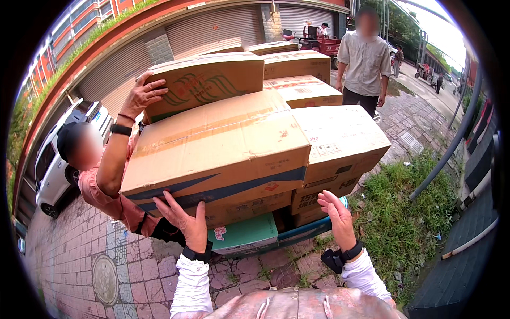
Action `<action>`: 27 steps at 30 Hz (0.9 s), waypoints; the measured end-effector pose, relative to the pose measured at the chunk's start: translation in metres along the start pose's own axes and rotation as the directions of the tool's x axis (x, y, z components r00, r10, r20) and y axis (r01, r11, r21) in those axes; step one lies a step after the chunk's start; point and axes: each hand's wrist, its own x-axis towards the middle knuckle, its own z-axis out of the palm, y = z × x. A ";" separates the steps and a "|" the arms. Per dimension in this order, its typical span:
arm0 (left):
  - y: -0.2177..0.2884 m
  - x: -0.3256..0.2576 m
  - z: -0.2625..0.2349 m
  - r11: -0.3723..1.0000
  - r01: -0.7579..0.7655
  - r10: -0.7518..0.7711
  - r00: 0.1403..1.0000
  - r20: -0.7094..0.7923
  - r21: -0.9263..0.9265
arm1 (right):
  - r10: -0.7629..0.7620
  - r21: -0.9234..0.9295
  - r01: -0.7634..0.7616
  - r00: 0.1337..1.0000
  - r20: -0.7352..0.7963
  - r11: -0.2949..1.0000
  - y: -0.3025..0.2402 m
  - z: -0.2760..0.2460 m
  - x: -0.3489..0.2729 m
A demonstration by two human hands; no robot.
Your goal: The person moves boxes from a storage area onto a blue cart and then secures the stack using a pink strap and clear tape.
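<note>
A large brown cardboard box [223, 143] with a dark blue stripe lies tilted on top of the stacked load. My left hand [188, 223] is spread open, its fingers against the lower front of that box. Off to the right, my right hand [338, 217] is held up with fingers stretched and nothing in it, near the stacked brown carton [324, 194]. A whiter-topped carton [342, 135] rests above that one. Under the large box sits a green box [244, 234]. A co-worker's hand [144, 95] presses on another brown box [204, 87] behind it.
A blue cart edge [305, 233] runs below the boxes. More cartons [303, 90] are stacked behind. One person in pink [109, 186] stands at the left, another in a light shirt [365, 61] at the far right. A white car [64, 154], grass [398, 212] and a grey pipe [449, 154] flank the paving.
</note>
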 end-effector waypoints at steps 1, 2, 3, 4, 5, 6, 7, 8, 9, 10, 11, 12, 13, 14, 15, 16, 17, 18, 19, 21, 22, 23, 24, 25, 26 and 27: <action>0.010 0.001 -0.005 0.999 -0.033 0.034 0.999 0.009 -0.036 | 0.003 -0.055 -0.005 0.999 -0.047 0.998 -0.001 0.003 -0.005; 0.015 0.001 -0.012 0.995 -0.064 0.067 0.997 0.035 -0.070 | -0.004 -0.072 -0.002 0.997 -0.074 0.997 0.000 0.007 -0.011; 0.017 0.001 -0.015 0.992 -0.091 0.097 0.993 0.065 -0.087 | 0.016 -0.059 -0.022 0.996 -0.088 0.998 -0.002 0.010 -0.016; 0.022 0.000 -0.011 0.985 -0.118 0.132 0.986 0.104 -0.125 | 0.038 -0.057 -0.045 0.992 -0.121 0.997 -0.005 0.010 -0.023; 0.026 0.001 -0.010 0.992 -0.086 0.100 0.985 0.143 -0.097 | 0.050 -0.041 -0.056 0.989 -0.142 0.998 -0.003 0.010 -0.031; 0.025 0.001 -0.016 0.992 -0.094 0.105 0.985 0.136 -0.089 | 0.056 -0.039 -0.063 0.987 -0.149 0.997 -0.003 0.014 -0.038; 0.025 0.001 -0.025 0.986 -0.102 0.120 0.984 0.134 -0.135 | 0.063 -0.052 -0.073 0.985 -0.162 0.996 0.001 0.018 -0.047; 0.024 0.001 -0.031 0.978 -0.105 0.128 0.984 0.124 -0.178 | 0.066 -0.067 -0.078 0.984 -0.166 0.995 0.004 0.019 -0.054; 0.026 -0.004 -0.032 0.965 -0.154 0.184 0.974 0.131 -0.211 | 0.074 -0.078 -0.092 0.975 -0.208 0.993 0.007 0.017 -0.066; 0.032 -0.010 -0.029 0.951 -0.196 0.232 0.963 0.135 -0.241 | 0.085 -0.088 -0.109 0.966 -0.244 0.990 0.009 0.013 -0.079; 0.044 -0.017 -0.022 0.910 -0.224 0.282 0.952 0.123 -0.348 | 0.096 -0.096 -0.126 0.957 -0.275 0.987 0.008 0.008 -0.093; 0.060 -0.025 -0.019 0.884 -0.238 0.324 0.932 0.160 -0.402 | 0.114 -0.109 -0.157 0.940 -0.323 0.982 0.007 0.000 -0.106; 0.068 -0.033 -0.014 0.854 -0.237 0.372 0.900 0.226 -0.463 | 0.139 -0.111 -0.193 0.916 -0.376 0.975 0.003 -0.008 -0.128; 0.076 -0.043 -0.008 0.823 -0.230 0.421 0.861 0.285 -0.518 | 0.162 -0.110 -0.229 0.890 -0.425 0.967 -0.003 -0.014 -0.147; 0.086 -0.053 -0.003 0.783 -0.209 0.463 0.824 0.325 -0.586 | 0.166 -0.101 -0.241 0.864 -0.476 0.965 -0.009 -0.016 -0.163; 0.096 -0.062 0.001 0.746 -0.198 0.494 0.804 0.330 -0.636 | 0.180 -0.083 -0.259 0.833 -0.523 0.962 -0.015 -0.017 -0.181; 0.106 -0.072 0.003 0.710 -0.155 0.539 0.747 0.389 -0.687 | 0.194 -0.064 -0.277 0.801 -0.566 0.959 -0.018 -0.018 -0.203; 0.116 -0.080 0.003 0.677 -0.114 0.577 0.695 0.428 -0.727 | 0.197 -0.051 -0.282 0.778 -0.596 0.958 -0.019 -0.023 -0.220; 0.127 -0.089 0.000 0.658 -0.100 0.598 0.672 0.437 -0.746 | 0.174 -0.089 -0.290 0.763 -0.622 0.953 -0.019 -0.026 -0.242; 0.154 -0.112 -0.005 0.610 -0.086 0.663 0.601 0.447 -0.788 | 0.170 -0.039 -0.274 0.696 -0.698 0.961 -0.022 -0.031 -0.287; 0.163 -0.123 -0.008 0.573 -0.087 0.698 0.573 0.430 -0.815 | 0.183 -0.020 -0.285 0.665 -0.724 0.958 -0.026 -0.030 -0.306; 0.172 -0.134 -0.011 0.546 -0.047 0.716 0.544 0.437 -0.836 | 0.166 -0.055 -0.302 0.656 -0.736 0.952 -0.031 -0.028 -0.324; 0.179 -0.151 -0.015 0.519 -0.002 0.741 0.501 0.448 -0.855 | 0.171 -0.036 -0.300 0.632 -0.756 0.953 -0.030 -0.027 -0.347; 0.190 -0.166 -0.021 0.501 0.009 0.764 0.465 0.447 -0.865 | 0.175 -0.017 -0.295 0.610 -0.773 0.955 -0.030 -0.027 -0.370; 0.197 -0.183 -0.024 0.490 0.034 0.788 0.410 0.459 -0.871 | 0.209 0.023 -0.308 0.588 -0.781 0.951 -0.027 -0.024 -0.393; 0.205 -0.200 -0.029 0.459 0.069 0.816 0.362 0.451 -0.886 | 0.199 0.018 -0.312 0.559 -0.805 0.950 -0.025 -0.022 -0.413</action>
